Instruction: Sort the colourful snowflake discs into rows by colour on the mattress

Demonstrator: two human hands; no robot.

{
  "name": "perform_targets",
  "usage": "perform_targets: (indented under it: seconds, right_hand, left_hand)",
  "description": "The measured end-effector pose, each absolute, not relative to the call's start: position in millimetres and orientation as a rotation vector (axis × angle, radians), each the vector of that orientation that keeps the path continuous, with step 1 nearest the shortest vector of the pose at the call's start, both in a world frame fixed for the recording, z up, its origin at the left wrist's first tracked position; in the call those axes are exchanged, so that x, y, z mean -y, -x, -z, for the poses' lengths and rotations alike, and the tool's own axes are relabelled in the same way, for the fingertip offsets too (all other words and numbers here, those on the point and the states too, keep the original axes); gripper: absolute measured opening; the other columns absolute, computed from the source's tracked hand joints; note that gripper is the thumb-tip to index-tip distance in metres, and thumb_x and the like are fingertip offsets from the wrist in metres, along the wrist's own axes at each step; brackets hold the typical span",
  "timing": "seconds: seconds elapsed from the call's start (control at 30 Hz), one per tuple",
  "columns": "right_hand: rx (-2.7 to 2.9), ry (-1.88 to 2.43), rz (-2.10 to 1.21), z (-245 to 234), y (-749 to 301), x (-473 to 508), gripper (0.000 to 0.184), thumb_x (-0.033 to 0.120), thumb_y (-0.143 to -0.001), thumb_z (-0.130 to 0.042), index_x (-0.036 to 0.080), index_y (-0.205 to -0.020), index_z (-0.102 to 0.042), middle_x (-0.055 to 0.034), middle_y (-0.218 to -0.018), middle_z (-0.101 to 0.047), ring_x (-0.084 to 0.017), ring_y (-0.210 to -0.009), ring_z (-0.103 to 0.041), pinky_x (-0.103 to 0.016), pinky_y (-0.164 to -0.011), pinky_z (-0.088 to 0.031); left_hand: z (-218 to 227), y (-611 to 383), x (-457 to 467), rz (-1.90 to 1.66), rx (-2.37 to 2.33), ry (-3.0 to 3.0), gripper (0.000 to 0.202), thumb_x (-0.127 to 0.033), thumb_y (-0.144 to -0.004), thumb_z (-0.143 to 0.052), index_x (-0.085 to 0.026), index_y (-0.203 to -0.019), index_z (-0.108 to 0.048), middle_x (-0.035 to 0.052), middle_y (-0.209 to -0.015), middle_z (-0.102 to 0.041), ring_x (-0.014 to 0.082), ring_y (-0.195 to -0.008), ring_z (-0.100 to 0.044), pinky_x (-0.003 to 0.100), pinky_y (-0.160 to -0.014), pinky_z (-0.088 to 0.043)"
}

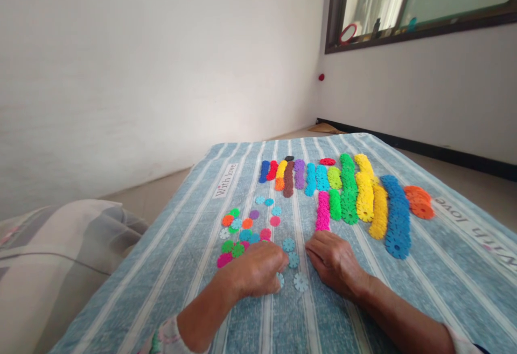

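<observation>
My left hand [258, 268] is curled, fingers pressed together, low over the loose plastic flower-shaped discs. What it pinches, if anything, is hidden beneath it. Pale blue notched discs [301, 282] lie just right of it, one partly covered by its fingers. Beyond it is a scatter of loose discs in green [228, 246], orange [228, 220], pink [224, 259] and purple [254, 214]. My right hand [335, 259] is closed at the near end of an overlapping row of pink discs [323, 211]. Its fingertips are out of sight, so their hold cannot be made out.
Further rows lie sorted by colour: green [348, 189], yellow [365, 195], blue [398, 219], brown [288, 179] and an orange group [419, 202]. All rest on a striped blue cloth [169, 268]. A draped pale cover [60, 268] stands at left, below white walls.
</observation>
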State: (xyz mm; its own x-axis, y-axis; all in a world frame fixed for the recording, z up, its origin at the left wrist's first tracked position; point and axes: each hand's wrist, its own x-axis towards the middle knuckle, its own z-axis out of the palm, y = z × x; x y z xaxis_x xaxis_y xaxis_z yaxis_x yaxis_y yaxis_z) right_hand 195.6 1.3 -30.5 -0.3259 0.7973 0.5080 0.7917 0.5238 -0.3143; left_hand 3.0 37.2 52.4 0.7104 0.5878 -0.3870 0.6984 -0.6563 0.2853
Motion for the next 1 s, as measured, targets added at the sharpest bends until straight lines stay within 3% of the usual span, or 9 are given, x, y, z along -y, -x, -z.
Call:
perform_targets:
  seconds: [0.3,0.43,0.7,0.8,1.0]
  right_hand:
    - [2.136,1.284,0.02,33.5,-194.2,-3.2,0.025,0.012,-0.085,-0.045,0.018,-0.061,-0.046,-0.0003,-0.064,-0.048,-0.013,-0.063,-0.041,-0.027,-0.06,-0.025]
    - [2.136,1.291,0.021,33.6,-193.5,-3.7,0.023,0.011,-0.083,-0.047,0.018,-0.062,-0.046,-0.0004,-0.065,-0.049,-0.013,-0.063,-0.041,-0.026,-0.06,-0.025]
    - [2.16,1.299,0.014,32.8,-193.2,-4.8,0.023,0.012,-0.086,-0.045,0.018,-0.063,-0.049,-0.0009,-0.067,-0.05,-0.013,-0.065,-0.043,-0.026,-0.061,-0.027]
    - [2.158,1.299,0.015,32.4,-193.3,-4.3,0.024,0.011,-0.085,-0.045,0.018,-0.063,-0.049,-0.001,-0.066,-0.05,-0.013,-0.065,-0.043,-0.026,-0.061,-0.027]
    - [2.16,1.303,0.018,31.2,-194.2,-3.6,0.023,0.011,-0.085,-0.045,0.017,-0.062,-0.048,-0.0008,-0.066,-0.049,-0.013,-0.065,-0.043,-0.026,-0.06,-0.026]
  left_hand:
    - [-37.1,-14.0,-34.4,0.006,-0.764,-2.322,0.012,-0.012,-0.065,-0.048,-0.017,-0.057,-0.04,-0.0059,-0.056,-0.039,0.007,-0.056,-0.041,0.019,-0.053,-0.028]
    - [-31.6,-20.6,-29.4,0.014,-0.793,-2.464,0.011,-0.012,-0.065,-0.046,-0.017,-0.057,-0.04,-0.0041,-0.059,-0.046,0.0094,-0.061,-0.047,0.021,-0.059,-0.032]
    - [-34.4,-19.5,-22.7,0.22,-0.922,-2.611,0.009,-0.017,-0.07,-0.047,-0.02,-0.072,-0.055,0.0023,-0.079,-0.063,0.0174,-0.076,-0.056,0.026,-0.066,-0.036]
    - [-33.5,-18.8,-21.2,0.172,-0.952,-2.569,0.01,-0.018,-0.067,-0.049,-0.02,-0.075,-0.055,0.0008,-0.08,-0.06,0.0159,-0.074,-0.053,0.026,-0.064,-0.035]
    - [-43.1,-15.2,-29.6,0.086,-0.996,-2.31,0.01,-0.014,-0.062,-0.051,-0.018,-0.059,-0.042,-0.0058,-0.058,-0.043,0.0084,-0.055,-0.039,0.022,-0.051,-0.025]
